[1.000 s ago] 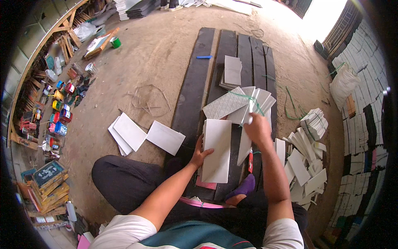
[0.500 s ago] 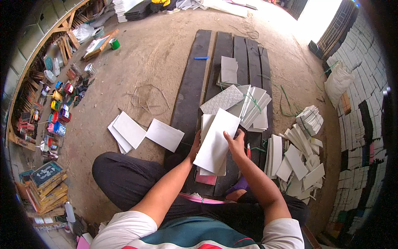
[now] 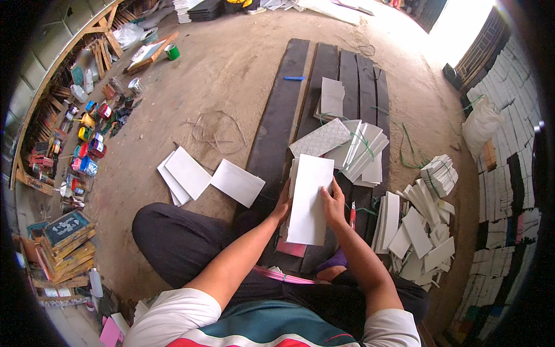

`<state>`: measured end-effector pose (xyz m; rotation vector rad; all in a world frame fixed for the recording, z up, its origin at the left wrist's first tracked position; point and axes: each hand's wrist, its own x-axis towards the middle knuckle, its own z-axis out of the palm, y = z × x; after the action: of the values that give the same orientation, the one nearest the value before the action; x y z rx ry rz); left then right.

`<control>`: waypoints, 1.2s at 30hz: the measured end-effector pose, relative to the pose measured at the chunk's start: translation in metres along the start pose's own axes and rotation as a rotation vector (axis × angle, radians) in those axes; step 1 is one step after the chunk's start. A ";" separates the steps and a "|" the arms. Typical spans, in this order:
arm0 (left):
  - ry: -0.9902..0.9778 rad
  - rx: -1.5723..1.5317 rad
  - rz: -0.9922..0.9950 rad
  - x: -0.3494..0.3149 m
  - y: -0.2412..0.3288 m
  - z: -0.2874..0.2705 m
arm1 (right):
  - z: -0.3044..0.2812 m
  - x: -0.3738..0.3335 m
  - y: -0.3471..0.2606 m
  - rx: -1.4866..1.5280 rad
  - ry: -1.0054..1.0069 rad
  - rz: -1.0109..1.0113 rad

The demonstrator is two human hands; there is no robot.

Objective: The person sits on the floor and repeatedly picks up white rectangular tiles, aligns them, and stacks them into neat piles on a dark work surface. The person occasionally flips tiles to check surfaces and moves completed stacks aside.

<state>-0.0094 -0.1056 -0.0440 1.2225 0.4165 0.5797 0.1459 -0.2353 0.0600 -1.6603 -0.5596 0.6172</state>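
Note:
A stack of white rectangular sheets (image 3: 310,199) stands lengthwise in front of me, above the dark boards. My left hand (image 3: 282,203) grips its left edge, the fingers partly hidden behind it. On the right edge, my right hand (image 3: 333,203) holds the stack, thumb on the top sheet and the other fingers mostly out of sight. Just beyond lie a grey patterned block (image 3: 321,137) and a fanned bundle of white strips (image 3: 365,149) with green string. A pink piece (image 3: 291,248) shows under the stack's near end.
Dark boards (image 3: 277,110) run away from me, with a blue tool (image 3: 294,78) on them. Loose white sheets (image 3: 188,173) lie on the floor at left. Piled white offcuts (image 3: 419,231) are at right. Paint cans (image 3: 89,144) line the far left; a red cutter (image 3: 352,215) lies by my right hand.
The top sheet was tilted across the stack and is now lined up nearly straight with it. Both hands have stayed on the stack's sides. The whole view has shifted slightly.

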 end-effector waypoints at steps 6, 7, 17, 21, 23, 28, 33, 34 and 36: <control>0.015 0.106 -0.185 0.007 0.037 0.017 | -0.001 -0.006 -0.018 -0.175 0.039 0.003; -0.006 0.108 -0.184 0.007 0.037 0.016 | -0.001 -0.006 -0.017 -0.223 0.051 -0.011; 0.022 0.158 -0.046 0.000 0.018 0.009 | 0.008 -0.013 -0.022 -0.413 0.149 -0.041; 0.019 0.000 -0.209 0.002 0.061 0.020 | 0.004 -0.012 -0.017 -0.421 0.194 -0.085; 0.047 0.064 -0.273 0.002 0.096 0.030 | 0.001 -0.006 -0.006 -0.336 0.198 -0.092; 0.116 0.040 -0.328 0.003 0.115 0.033 | -0.018 0.044 0.007 0.145 0.183 0.141; 0.095 0.041 -0.283 0.002 0.110 0.028 | -0.009 0.137 0.047 0.171 0.160 0.335; 0.090 0.069 -0.268 0.000 0.107 0.023 | 0.001 0.154 0.058 0.163 0.118 0.377; 0.059 0.064 -0.263 0.001 0.100 0.028 | -0.001 0.197 0.105 0.065 0.162 0.512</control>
<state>-0.0108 -0.1029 0.0595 1.1901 0.6392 0.3791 0.2954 -0.1226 -0.0613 -1.7801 0.0115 0.8473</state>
